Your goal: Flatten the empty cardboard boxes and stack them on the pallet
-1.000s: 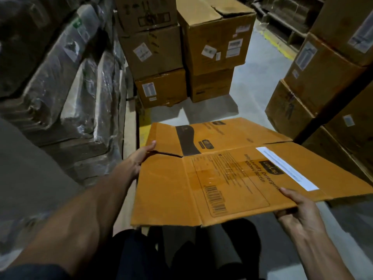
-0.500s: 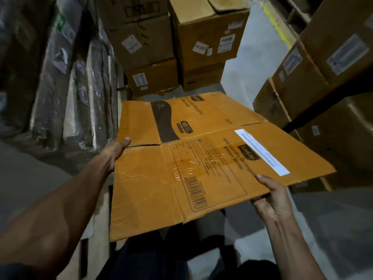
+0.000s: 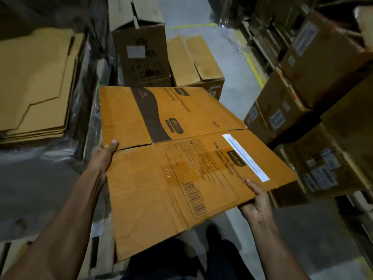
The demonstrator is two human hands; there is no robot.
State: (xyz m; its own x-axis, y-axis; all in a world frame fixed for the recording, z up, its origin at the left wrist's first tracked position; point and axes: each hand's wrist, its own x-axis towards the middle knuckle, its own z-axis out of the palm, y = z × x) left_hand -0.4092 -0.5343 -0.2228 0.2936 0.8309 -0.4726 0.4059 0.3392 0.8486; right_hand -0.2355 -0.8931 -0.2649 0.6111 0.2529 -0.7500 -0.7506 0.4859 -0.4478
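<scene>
Holding: I have the flattened orange cardboard box (image 3: pixel 181 162) out in front of me, printed side up, gripped at two edges.
Hidden: my fingers are under the board on both sides, only the thumbs show; the fine print by the barcode is too small to read; my legs are mostly covered by the sheet.
Hard to make out: the labels on the brown cartons at 3 o'clock (image 3: pixel 298 102) are blurred; I cannot tell what the pile of flattened tan cardboard sheets (image 3: pixel 34 83) at 10 o'clock rests on.
Left hand: my left hand (image 3: pixel 103 156) clamps the box's 9 o'clock edge, thumb on top beside the slit between two flaps.
Right hand: my right hand (image 3: pixel 256 201) pinches the 4 o'clock edge, thumb on the printed panel.
Box position: between my hands, level, above the grey floor.
Beyond: a dark open carton (image 3: pixel 141 55) and a tan one stand at 12 o'clock.
Change: the view has swung since half a second ago; the tan pile is newly in sight, and my holds are unchanged.
</scene>
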